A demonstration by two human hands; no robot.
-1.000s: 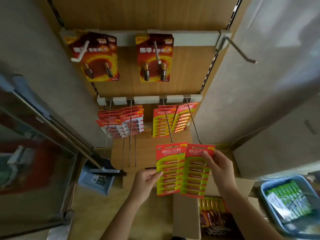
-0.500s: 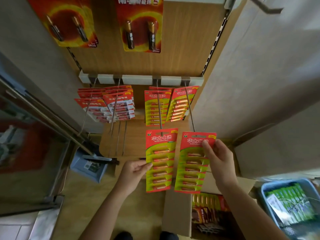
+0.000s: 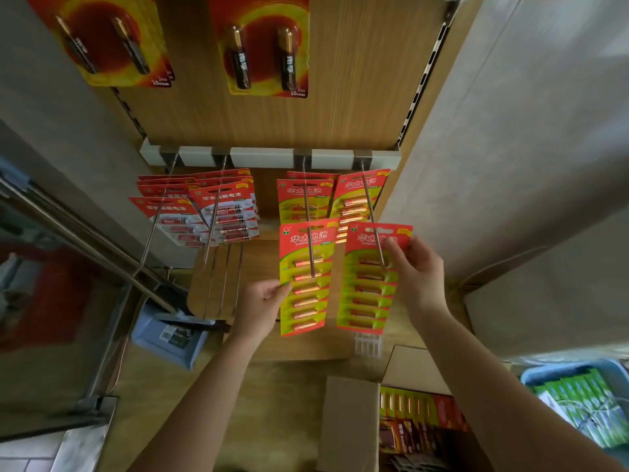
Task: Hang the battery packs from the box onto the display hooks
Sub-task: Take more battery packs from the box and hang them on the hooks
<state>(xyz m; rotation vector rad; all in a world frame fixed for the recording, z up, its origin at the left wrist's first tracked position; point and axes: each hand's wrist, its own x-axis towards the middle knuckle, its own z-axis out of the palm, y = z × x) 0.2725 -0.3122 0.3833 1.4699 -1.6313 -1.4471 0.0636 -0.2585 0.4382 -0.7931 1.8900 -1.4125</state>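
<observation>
My left hand (image 3: pixel 262 304) pinches the left edge of a red-and-green battery pack (image 3: pixel 306 277), whose top slot sits on a long metal hook (image 3: pixel 309 226). In my right hand (image 3: pixel 417 277) is a second, matching pack (image 3: pixel 369 287), gripped near its top right corner, and the neighbouring hook (image 3: pixel 372 219) passes through its slot. More packs of the same kind (image 3: pixel 299 195) hang further back on both hooks. At the bottom right the open cardboard box (image 3: pixel 350 424) holds more battery packs (image 3: pixel 408 407).
Red-and-white battery packs (image 3: pixel 221 209) hang on the two hooks to the left. Large two-battery cards (image 3: pixel 262 46) hang on the upper row. A blue basket (image 3: pixel 578 400) with green packs sits at the right, and a blue tray (image 3: pixel 166 335) lies on the floor at the left.
Both packs have gone up and back from in front of the hook tips onto the two hooks. The camera has tilted down and closer to the lower row.
</observation>
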